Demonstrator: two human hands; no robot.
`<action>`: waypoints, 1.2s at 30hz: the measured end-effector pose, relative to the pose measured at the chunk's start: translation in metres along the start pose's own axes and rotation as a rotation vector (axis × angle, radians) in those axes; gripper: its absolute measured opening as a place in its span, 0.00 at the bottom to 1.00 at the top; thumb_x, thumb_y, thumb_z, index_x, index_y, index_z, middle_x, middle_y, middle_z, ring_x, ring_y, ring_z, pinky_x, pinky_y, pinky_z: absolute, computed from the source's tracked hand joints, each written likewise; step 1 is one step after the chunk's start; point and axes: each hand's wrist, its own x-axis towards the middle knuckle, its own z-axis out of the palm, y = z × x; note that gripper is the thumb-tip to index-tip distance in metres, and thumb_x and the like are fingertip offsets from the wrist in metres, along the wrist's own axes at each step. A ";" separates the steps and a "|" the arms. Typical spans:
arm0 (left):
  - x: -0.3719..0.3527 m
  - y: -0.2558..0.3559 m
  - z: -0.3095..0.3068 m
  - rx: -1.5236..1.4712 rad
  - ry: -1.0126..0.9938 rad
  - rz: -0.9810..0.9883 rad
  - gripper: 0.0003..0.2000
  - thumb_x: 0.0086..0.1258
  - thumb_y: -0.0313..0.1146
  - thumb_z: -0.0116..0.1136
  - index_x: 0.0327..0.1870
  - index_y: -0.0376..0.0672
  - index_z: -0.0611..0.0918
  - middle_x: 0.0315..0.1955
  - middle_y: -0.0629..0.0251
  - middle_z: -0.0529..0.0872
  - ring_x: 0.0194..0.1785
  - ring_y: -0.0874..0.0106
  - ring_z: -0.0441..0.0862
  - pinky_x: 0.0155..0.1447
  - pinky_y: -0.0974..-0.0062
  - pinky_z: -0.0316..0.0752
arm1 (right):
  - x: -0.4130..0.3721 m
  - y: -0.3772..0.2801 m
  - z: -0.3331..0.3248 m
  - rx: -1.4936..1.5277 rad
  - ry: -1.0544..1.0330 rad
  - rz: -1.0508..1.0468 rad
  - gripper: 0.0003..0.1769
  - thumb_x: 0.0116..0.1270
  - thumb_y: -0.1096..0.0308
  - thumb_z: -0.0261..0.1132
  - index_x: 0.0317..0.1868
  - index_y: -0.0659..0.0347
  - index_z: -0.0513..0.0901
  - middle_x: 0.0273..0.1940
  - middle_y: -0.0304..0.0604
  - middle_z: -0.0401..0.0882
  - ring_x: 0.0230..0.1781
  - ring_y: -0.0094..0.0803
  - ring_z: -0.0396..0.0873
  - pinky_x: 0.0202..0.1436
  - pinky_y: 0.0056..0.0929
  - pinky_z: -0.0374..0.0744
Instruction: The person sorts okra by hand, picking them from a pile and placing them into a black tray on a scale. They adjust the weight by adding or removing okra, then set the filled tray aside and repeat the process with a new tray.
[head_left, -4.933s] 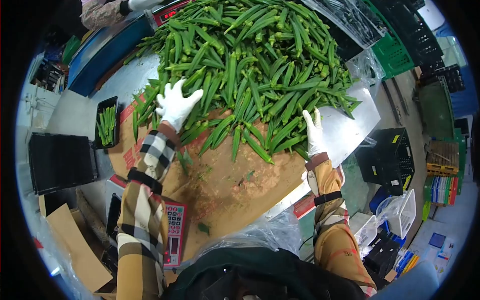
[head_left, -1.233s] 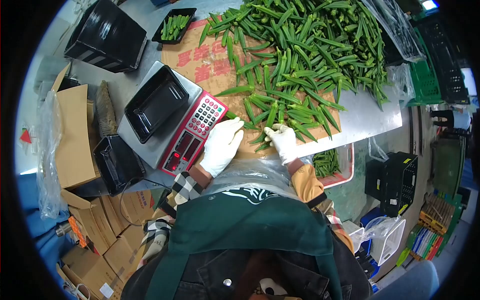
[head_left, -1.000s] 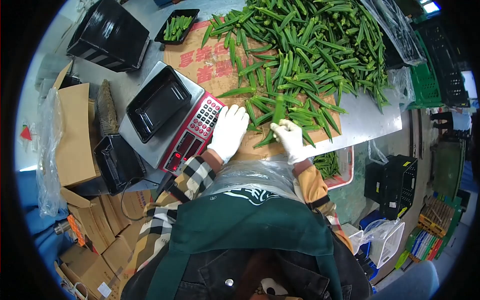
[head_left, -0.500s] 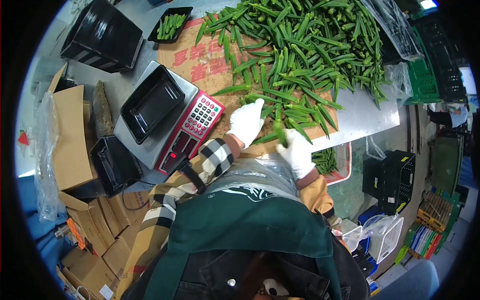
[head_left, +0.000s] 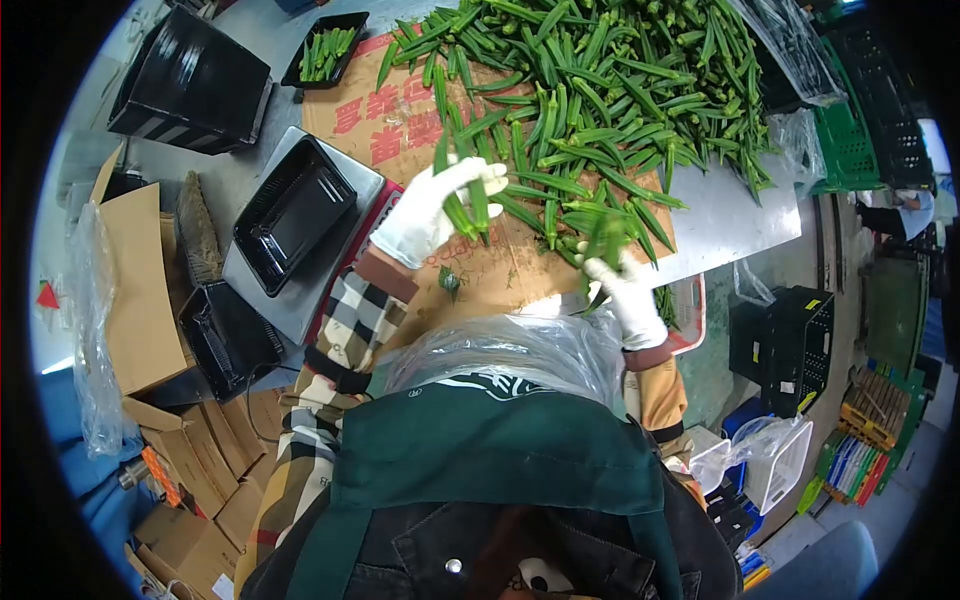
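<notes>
Gripping a few okra pods point(head_left: 466, 205) between thumb and curled fingers, the gloved left hand point(head_left: 430, 210) was raised above the cardboard sheet point(head_left: 395, 125), just right of the scale point(head_left: 285, 300). The right hand point(head_left: 632, 298) was closed around its own small bunch of pods point(head_left: 605, 240) at the near edge of the sheet, close to the person's plastic-covered apron point(head_left: 500, 350). Behind both hands the big okra heap point(head_left: 610, 70) spread over the cardboard and onto the steel worktop point(head_left: 735, 215). A black tray point(head_left: 292, 212) sat on the scale's platform. Farther left stood a stack of black trays point(head_left: 190, 85), and beside it a small tray of okra point(head_left: 322, 50).
</notes>
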 end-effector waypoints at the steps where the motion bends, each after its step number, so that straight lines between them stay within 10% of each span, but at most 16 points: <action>1: -0.002 0.007 0.004 0.006 0.017 0.007 0.12 0.75 0.36 0.64 0.52 0.38 0.80 0.55 0.49 0.84 0.60 0.59 0.84 0.62 0.55 0.83 | -0.001 -0.011 -0.006 0.145 0.050 0.000 0.15 0.74 0.66 0.67 0.55 0.64 0.81 0.44 0.45 0.86 0.41 0.32 0.84 0.48 0.32 0.83; 4: 0.003 0.004 -0.007 0.076 0.096 0.042 0.12 0.74 0.34 0.65 0.51 0.39 0.80 0.49 0.53 0.86 0.50 0.63 0.87 0.57 0.61 0.84 | -0.002 -0.011 -0.037 0.299 0.169 0.051 0.15 0.74 0.70 0.66 0.57 0.64 0.78 0.45 0.44 0.87 0.36 0.27 0.85 0.38 0.22 0.84; 9: 0.014 -0.030 -0.013 0.889 0.261 0.226 0.07 0.70 0.29 0.65 0.46 0.39 0.83 0.37 0.65 0.87 0.37 0.74 0.83 0.43 0.76 0.77 | 0.007 0.021 -0.028 -0.523 0.274 -0.226 0.14 0.62 0.75 0.71 0.47 0.67 0.82 0.41 0.43 0.82 0.41 0.34 0.82 0.48 0.32 0.79; 12: 0.025 -0.062 -0.029 1.767 0.250 0.737 0.07 0.66 0.29 0.63 0.44 0.44 0.84 0.37 0.60 0.83 0.43 0.62 0.82 0.47 0.63 0.77 | 0.024 0.071 -0.013 -0.911 0.320 -0.494 0.22 0.53 0.74 0.73 0.50 0.66 0.82 0.46 0.54 0.80 0.50 0.52 0.79 0.59 0.41 0.76; 13: 0.027 -0.066 -0.031 1.990 0.180 0.576 0.07 0.66 0.30 0.58 0.43 0.46 0.85 0.39 0.59 0.81 0.47 0.57 0.80 0.49 0.58 0.75 | 0.026 0.075 -0.006 -0.920 0.315 -0.414 0.24 0.54 0.73 0.75 0.53 0.65 0.81 0.47 0.55 0.80 0.52 0.53 0.79 0.61 0.43 0.75; 21: 0.030 -0.066 -0.029 2.197 0.018 0.554 0.09 0.68 0.30 0.54 0.44 0.48 0.85 0.38 0.60 0.81 0.47 0.59 0.79 0.49 0.61 0.73 | 0.005 0.029 -0.020 -0.468 0.355 -0.164 0.21 0.63 0.71 0.72 0.55 0.67 0.80 0.42 0.49 0.87 0.41 0.38 0.85 0.50 0.35 0.81; 26: 0.038 -0.077 -0.030 2.299 -0.008 0.479 0.07 0.68 0.31 0.55 0.42 0.48 0.85 0.37 0.59 0.81 0.46 0.58 0.79 0.49 0.61 0.73 | 0.016 0.061 0.000 -0.698 0.317 -0.282 0.28 0.59 0.68 0.74 0.60 0.68 0.79 0.47 0.58 0.85 0.48 0.51 0.84 0.58 0.42 0.80; 28: 0.040 -0.080 -0.032 2.311 -0.016 0.471 0.07 0.67 0.30 0.56 0.42 0.47 0.84 0.38 0.58 0.81 0.46 0.57 0.79 0.50 0.60 0.74 | 0.020 0.080 0.021 -0.989 0.371 -0.495 0.28 0.60 0.71 0.74 0.60 0.71 0.79 0.46 0.53 0.86 0.46 0.42 0.85 0.54 0.36 0.81; 31: 0.038 -0.076 -0.027 2.186 -0.035 0.542 0.08 0.66 0.30 0.59 0.44 0.46 0.83 0.39 0.57 0.80 0.47 0.56 0.79 0.51 0.59 0.74 | 0.026 0.078 0.021 -0.895 0.276 -0.248 0.32 0.55 0.67 0.76 0.60 0.68 0.80 0.49 0.58 0.85 0.51 0.53 0.84 0.60 0.41 0.79; 36: 0.039 -0.068 -0.006 2.001 -0.065 0.752 0.10 0.63 0.28 0.60 0.45 0.45 0.82 0.40 0.57 0.80 0.49 0.55 0.79 0.52 0.57 0.74 | 0.011 0.011 -0.019 -0.238 0.027 -0.033 0.30 0.59 0.72 0.73 0.63 0.69 0.79 0.54 0.48 0.87 0.52 0.31 0.84 0.59 0.30 0.80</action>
